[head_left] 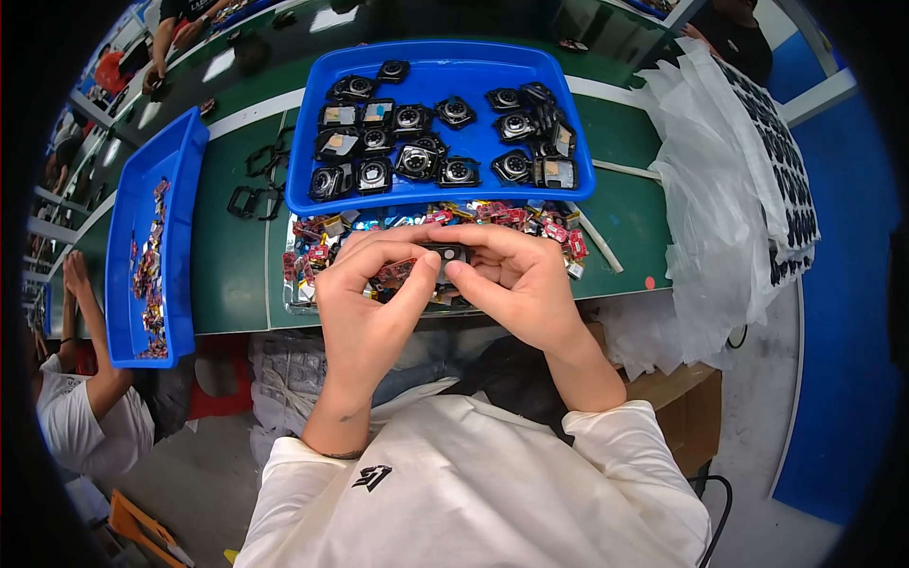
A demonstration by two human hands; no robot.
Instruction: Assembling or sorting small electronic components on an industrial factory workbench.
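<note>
My left hand point(374, 293) and my right hand point(516, 284) meet over the near edge of the bench. Between the fingertips and thumbs of both is a small black watch case point(449, 253), partly covered by the fingers. Some red shows beside my left thumb; I cannot tell whether that hand holds it or it lies below. Under and behind the hands spreads a pile of small red, silver and yellow parts point(578, 244) in a clear tray. Just beyond, a large blue tray point(443, 71) bears several black watch cases point(417, 161), some showing round sensor backs.
A second blue tray point(128, 218) with small colourful parts stands at left. Loose black frames point(248, 201) lie between the trays. At right are plastic sheeting point(710, 170) and stacked sheets of black parts point(781, 151). Other people work at left and beyond. A cardboard box point(677, 407) stands below the bench.
</note>
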